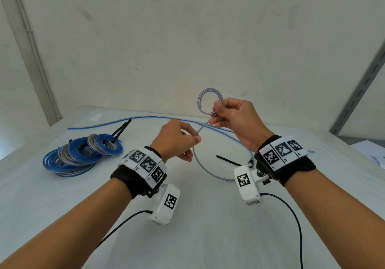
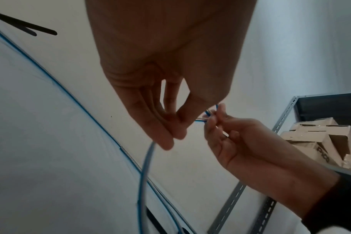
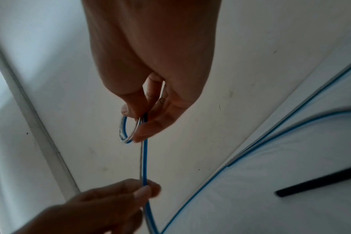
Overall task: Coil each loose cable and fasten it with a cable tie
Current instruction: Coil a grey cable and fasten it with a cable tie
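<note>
The right hand (image 1: pixel 235 121) is up off the table (image 1: pixel 198 237), thumb and fingers pinching a small coil (image 1: pixel 209 100) of blue-and-grey cable that stands above its knuckles; only a few turns are wound so far. Just below and to its left, the left hand (image 1: pixel 177 138) pinches the same cable (image 1: pixel 200 130) between thumb and fingertips, so a short straight stretch runs between the two hands. From under the left hand the rest of this cable drops in a wide loop onto the table, passing beneath the right wrist, so most of its length looks unwound.

Well to the left of the left hand lies a pile of finished coils (image 1: pixel 81 156), with black ties sticking out of at least some of them, so I'd say a good share of the job is behind. Beyond both hands a second long cable (image 1: pixel 125 121) lies straight and loose, waiting its turn. A spare tie (image 1: pixel 228 161) lies just under the right wrist.

Left, as I judge it: finish winding this one, tie it, then the far cable.
</note>
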